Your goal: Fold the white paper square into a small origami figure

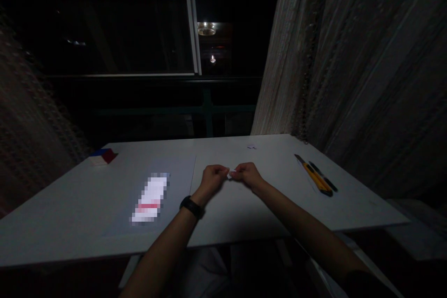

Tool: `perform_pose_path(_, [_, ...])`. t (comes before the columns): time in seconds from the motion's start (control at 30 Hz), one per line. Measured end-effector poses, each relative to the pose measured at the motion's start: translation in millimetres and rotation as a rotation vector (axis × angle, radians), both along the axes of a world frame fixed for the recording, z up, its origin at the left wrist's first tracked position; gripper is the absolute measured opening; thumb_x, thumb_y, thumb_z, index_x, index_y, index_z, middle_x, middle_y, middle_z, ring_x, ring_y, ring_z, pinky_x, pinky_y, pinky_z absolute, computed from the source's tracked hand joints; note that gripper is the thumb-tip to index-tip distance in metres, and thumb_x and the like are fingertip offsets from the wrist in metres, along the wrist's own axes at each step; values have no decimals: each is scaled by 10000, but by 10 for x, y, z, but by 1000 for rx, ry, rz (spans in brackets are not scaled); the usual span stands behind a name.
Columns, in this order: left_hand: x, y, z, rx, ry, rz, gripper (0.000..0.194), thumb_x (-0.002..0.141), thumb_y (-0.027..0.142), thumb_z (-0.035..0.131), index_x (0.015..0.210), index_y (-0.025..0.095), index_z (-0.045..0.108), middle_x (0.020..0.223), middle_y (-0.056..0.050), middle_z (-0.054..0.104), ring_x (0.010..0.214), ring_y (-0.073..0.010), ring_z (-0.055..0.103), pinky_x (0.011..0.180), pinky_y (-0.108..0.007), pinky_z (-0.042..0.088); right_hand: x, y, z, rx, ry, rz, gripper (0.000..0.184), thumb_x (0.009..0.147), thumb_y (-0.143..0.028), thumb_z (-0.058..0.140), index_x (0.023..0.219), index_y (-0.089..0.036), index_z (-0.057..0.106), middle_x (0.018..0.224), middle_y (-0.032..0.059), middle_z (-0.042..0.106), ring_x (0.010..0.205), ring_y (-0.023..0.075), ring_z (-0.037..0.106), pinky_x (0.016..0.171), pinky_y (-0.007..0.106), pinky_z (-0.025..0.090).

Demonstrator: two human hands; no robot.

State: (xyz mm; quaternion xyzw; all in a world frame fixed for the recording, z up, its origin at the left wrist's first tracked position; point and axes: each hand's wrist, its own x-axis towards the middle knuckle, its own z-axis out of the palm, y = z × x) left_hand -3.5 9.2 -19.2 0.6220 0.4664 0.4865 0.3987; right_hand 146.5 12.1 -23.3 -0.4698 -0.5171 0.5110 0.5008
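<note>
A small white piece, which looks like paper, is pinched between my two hands above the middle of the white table. My left hand, with a dark watch at its wrist, is closed on the left side of the piece. From the right, my right hand grips the same piece with thumb and fingers. Most of the piece is hidden by the fingertips, and the dim light blurs its detail.
On the left, a bright pixelated screen lies on a paper sheet. A colored cube sits at the far left. To the right lie a yellow utility knife and a dark pen. Small scraps are near the back edge.
</note>
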Motion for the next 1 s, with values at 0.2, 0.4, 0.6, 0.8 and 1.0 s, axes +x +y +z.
perform_pose_path(0.2, [-15,8,13,-35,-37,-15,262,610,363,647,609,102,673,554,-48,617,528,-128,517,518,-239,369,3,-7,20,45,-37,32,328,417,-367,780,529,-121,594,452,-15,548,427,73,441,454,223,313])
perform_pose_path(0.4, [4,-25,38,21,81,-69,296,649,394,627,708,111,690,666,-68,665,619,-156,571,575,-250,408,33,-3,24,-8,-67,24,254,404,-285,759,449,-128,564,399,-11,530,411,86,454,446,232,327])
perform_pose_path(0.6, [50,-71,31,172,248,23,322,731,437,545,677,139,655,623,-37,638,601,-142,557,571,-239,387,-28,-5,18,-16,-68,11,211,388,-238,738,416,-136,555,363,-24,510,387,79,434,432,227,322])
perform_pose_path(0.8, [27,-76,44,198,410,141,350,762,457,492,684,151,645,569,-14,585,550,-126,494,525,-233,317,0,-56,57,-66,-23,156,294,352,-264,795,480,-132,566,431,-22,550,438,97,495,472,233,365])
perform_pose_path(1.0, [27,-67,53,146,399,131,331,736,448,512,624,155,615,534,-2,546,537,-122,468,510,-228,299,-14,-78,99,-51,-66,232,322,421,-351,788,452,-118,568,463,25,600,461,109,534,482,231,391])
